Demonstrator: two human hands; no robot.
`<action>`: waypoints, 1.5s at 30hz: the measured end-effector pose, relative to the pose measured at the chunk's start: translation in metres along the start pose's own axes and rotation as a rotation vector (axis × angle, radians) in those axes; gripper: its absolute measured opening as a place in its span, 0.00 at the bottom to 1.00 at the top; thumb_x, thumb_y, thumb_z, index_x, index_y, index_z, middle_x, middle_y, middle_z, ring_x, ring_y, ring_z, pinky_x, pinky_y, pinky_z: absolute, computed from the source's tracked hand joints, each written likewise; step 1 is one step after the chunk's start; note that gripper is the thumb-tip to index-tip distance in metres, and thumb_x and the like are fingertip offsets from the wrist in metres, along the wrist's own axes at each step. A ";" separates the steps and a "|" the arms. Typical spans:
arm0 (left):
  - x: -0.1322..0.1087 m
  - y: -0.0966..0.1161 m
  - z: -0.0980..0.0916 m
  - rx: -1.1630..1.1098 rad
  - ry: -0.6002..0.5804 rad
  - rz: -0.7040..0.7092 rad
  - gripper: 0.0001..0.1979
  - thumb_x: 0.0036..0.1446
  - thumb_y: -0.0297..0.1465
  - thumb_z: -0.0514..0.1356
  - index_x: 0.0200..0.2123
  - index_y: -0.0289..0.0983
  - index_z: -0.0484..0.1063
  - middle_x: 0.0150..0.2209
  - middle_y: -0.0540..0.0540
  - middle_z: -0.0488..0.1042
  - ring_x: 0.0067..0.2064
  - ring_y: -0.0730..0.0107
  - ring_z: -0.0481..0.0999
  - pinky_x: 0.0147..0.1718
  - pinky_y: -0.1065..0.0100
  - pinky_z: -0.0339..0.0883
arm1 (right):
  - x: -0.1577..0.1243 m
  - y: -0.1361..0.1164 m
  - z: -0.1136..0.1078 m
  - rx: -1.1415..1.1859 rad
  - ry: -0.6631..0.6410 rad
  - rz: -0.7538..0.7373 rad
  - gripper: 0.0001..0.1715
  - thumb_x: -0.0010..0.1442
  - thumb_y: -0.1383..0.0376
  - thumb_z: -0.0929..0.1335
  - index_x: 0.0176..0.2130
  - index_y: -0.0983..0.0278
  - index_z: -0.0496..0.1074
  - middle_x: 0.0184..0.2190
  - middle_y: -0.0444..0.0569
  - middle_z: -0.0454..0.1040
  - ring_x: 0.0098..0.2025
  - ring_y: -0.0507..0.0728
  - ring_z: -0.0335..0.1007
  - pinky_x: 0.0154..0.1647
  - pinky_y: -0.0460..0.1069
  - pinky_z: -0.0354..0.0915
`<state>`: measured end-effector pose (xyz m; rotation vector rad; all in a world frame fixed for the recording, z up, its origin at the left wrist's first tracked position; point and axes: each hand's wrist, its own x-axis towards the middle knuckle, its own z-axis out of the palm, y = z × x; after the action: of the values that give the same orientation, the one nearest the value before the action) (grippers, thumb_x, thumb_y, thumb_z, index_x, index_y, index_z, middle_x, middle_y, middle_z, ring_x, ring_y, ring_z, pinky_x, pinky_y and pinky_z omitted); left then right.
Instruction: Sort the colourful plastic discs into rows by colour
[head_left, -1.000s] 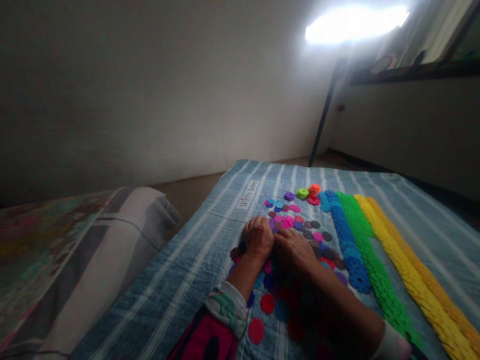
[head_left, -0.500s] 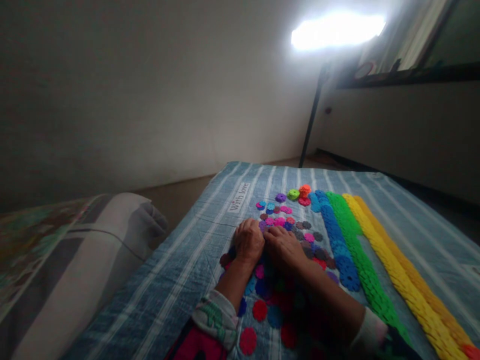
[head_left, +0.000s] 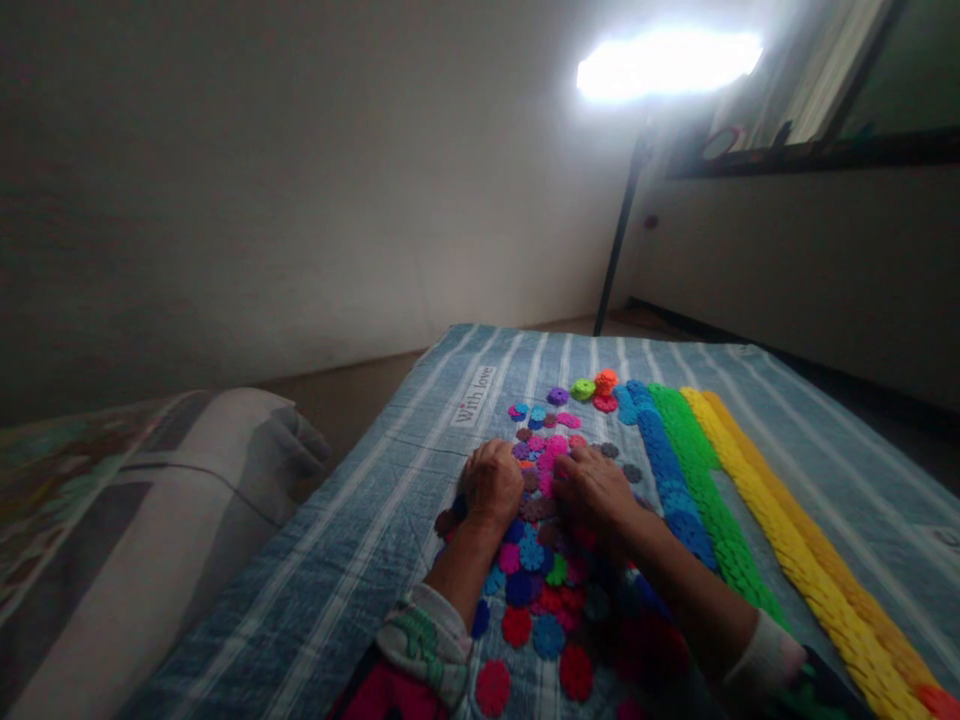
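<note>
Foreground: loose flower-shaped discs lie on a striped cloth, left of the blue row; the green row and yellow row run to its right. Farther up, left of the blue row, the left hand rests with fingers curled under; the right hand, nearer that row, bends its fingers down at the pink discs. Whether either hand pinches a disc cannot be told at this angle. Beyond the blue row: a lit lamp.

Head camera, forward-down over striped cloth (wall beyond).
</note>
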<state>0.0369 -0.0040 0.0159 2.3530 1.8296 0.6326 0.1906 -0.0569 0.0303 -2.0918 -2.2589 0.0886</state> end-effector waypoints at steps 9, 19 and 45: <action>0.004 -0.005 0.005 -0.034 0.028 -0.014 0.15 0.59 0.22 0.49 0.41 0.34 0.75 0.44 0.41 0.77 0.49 0.62 0.75 0.50 0.64 0.65 | -0.008 0.003 -0.007 0.001 -0.011 -0.026 0.15 0.66 0.61 0.61 0.44 0.62 0.74 0.44 0.54 0.73 0.46 0.59 0.67 0.44 0.50 0.59; 0.005 -0.010 0.009 -0.078 0.059 -0.021 0.18 0.57 0.20 0.48 0.44 0.33 0.75 0.46 0.40 0.78 0.50 0.63 0.75 0.51 0.65 0.66 | 0.001 -0.036 -0.005 0.070 -0.020 -0.233 0.16 0.68 0.61 0.59 0.45 0.57 0.73 0.42 0.50 0.71 0.45 0.58 0.63 0.45 0.52 0.58; 0.011 -0.011 0.004 -0.220 0.052 -0.133 0.18 0.57 0.20 0.48 0.40 0.34 0.77 0.42 0.42 0.79 0.45 0.66 0.77 0.48 0.69 0.67 | 0.021 -0.026 -0.010 -0.019 0.026 -0.156 0.13 0.65 0.62 0.63 0.40 0.63 0.76 0.43 0.54 0.73 0.48 0.60 0.66 0.43 0.51 0.59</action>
<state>0.0303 0.0104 0.0116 2.0756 1.8141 0.8378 0.1644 -0.0374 0.0428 -1.9055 -2.4063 0.0313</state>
